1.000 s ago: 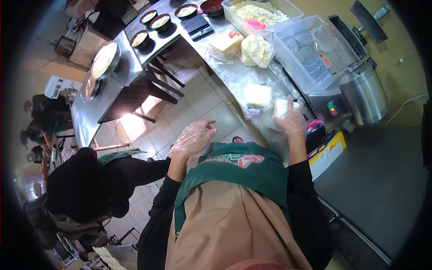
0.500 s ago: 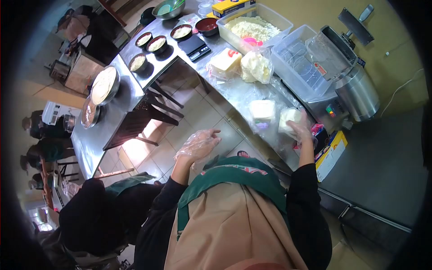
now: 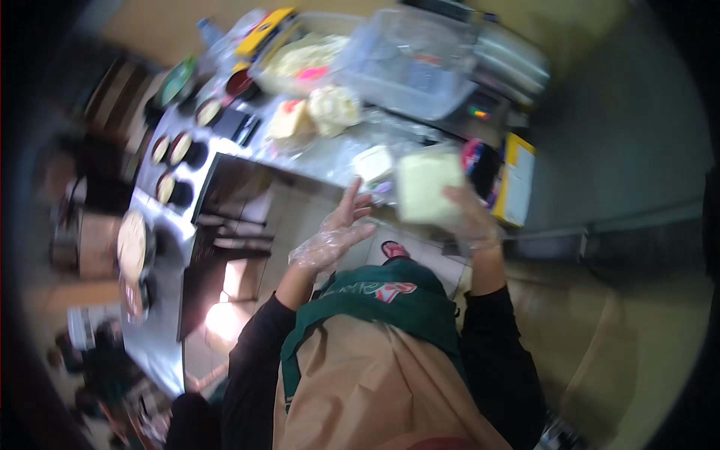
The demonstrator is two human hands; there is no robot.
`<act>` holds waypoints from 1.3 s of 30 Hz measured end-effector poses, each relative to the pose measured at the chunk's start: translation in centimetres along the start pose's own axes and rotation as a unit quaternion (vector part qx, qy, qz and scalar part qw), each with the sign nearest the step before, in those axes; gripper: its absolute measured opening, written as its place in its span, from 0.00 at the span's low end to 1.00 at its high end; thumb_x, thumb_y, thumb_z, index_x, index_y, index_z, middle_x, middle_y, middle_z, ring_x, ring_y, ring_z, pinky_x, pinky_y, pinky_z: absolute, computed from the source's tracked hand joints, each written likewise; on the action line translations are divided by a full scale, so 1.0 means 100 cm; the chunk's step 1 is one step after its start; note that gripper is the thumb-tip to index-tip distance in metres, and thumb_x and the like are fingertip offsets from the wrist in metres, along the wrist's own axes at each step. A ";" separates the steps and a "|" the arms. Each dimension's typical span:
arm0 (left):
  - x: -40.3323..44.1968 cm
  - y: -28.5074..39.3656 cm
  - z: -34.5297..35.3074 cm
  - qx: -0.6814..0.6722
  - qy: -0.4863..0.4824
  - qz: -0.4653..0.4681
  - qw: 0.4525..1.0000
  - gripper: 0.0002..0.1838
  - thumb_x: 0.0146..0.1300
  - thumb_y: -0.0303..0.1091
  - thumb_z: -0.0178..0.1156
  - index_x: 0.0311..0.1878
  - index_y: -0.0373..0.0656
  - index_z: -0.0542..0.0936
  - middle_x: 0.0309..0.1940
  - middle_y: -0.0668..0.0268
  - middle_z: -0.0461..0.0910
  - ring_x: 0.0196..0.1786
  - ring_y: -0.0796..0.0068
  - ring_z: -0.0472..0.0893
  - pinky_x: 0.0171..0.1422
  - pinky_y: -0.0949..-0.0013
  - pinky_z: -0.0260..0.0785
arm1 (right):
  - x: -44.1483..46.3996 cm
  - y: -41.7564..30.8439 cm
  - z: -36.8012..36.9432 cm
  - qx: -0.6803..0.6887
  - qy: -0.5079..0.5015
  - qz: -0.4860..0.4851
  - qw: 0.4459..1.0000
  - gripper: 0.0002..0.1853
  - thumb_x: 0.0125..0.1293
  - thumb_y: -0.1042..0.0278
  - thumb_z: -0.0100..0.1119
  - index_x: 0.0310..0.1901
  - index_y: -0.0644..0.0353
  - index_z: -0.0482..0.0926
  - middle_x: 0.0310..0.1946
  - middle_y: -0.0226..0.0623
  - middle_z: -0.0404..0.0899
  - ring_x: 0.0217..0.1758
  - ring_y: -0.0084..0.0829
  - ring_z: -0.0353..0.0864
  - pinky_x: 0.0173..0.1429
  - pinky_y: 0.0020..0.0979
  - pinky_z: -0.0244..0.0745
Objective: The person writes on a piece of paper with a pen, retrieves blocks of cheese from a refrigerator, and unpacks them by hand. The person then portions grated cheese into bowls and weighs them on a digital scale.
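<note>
My right hand [image 3: 474,214], in a clear plastic glove, grips a pale, squarish block [image 3: 429,186] by its right side. The block is raised in front of the table edge and blurred by motion, so I cannot tell what it is made of. My left hand [image 3: 337,231], gloved the same way, is held out to the left of the block with its fingers apart and nothing in them. A smaller white block [image 3: 373,163] lies on plastic wrap beyond the hands. Farther back sit a yellowish wrapped block [image 3: 291,120] and a bagged creamy lump [image 3: 334,110].
Behind are a tub of pale crumbly stuff [image 3: 311,58], a clear plastic bin [image 3: 409,67] and a steel machine [image 3: 510,64]. A yellow and white box [image 3: 515,180] stands at right. Bowls [image 3: 180,148] and a scale [image 3: 236,126] are on the left.
My right hand has lifted the pale block off the table towards me. My left hand has moved slightly right, its fingers now pointing up. The view has turned and shifted.
</note>
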State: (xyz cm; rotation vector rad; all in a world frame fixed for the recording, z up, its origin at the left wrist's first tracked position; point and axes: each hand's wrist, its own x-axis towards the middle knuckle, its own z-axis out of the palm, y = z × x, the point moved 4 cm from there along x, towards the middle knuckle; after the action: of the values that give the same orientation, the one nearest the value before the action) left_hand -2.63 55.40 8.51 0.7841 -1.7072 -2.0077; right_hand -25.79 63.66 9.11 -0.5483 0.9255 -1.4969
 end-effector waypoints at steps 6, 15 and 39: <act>-0.031 -0.041 0.010 -0.362 -0.049 -0.038 0.930 0.34 0.60 0.48 0.57 0.68 0.44 0.64 0.59 0.52 0.73 0.60 0.54 0.75 0.63 0.51 0.68 | -0.063 -0.016 0.085 -0.428 -0.039 -0.194 0.882 0.40 0.67 0.44 0.54 0.72 0.60 0.51 0.66 0.55 0.58 0.71 0.48 0.57 0.73 0.41 0.54; -0.081 -0.048 0.010 -0.454 -0.081 -0.023 0.887 0.29 0.64 0.53 0.53 0.63 0.45 0.71 0.55 0.58 0.78 0.54 0.57 0.79 0.59 0.48 0.73 | -0.186 -0.199 0.041 -0.912 0.369 -0.135 0.116 0.11 0.60 0.59 0.56 0.35 0.58 0.78 0.39 0.40 0.77 0.50 0.40 0.74 0.63 0.45 0.63; 0.000 0.035 0.179 -0.378 -0.269 -0.060 0.884 0.31 0.61 0.45 0.61 0.63 0.39 0.67 0.56 0.58 0.76 0.54 0.66 0.79 0.57 0.66 0.74 | -0.484 -0.167 0.095 -0.646 0.686 -0.305 -0.140 0.31 0.68 0.54 0.53 0.67 0.62 0.62 0.67 0.55 0.57 0.70 0.54 0.58 0.72 0.51 0.55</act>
State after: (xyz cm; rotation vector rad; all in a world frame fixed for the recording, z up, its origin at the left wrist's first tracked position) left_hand -14.26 68.43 13.74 0.0529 -0.9116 -2.8579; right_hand -20.59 107.69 36.51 0.0794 -1.5635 -0.0040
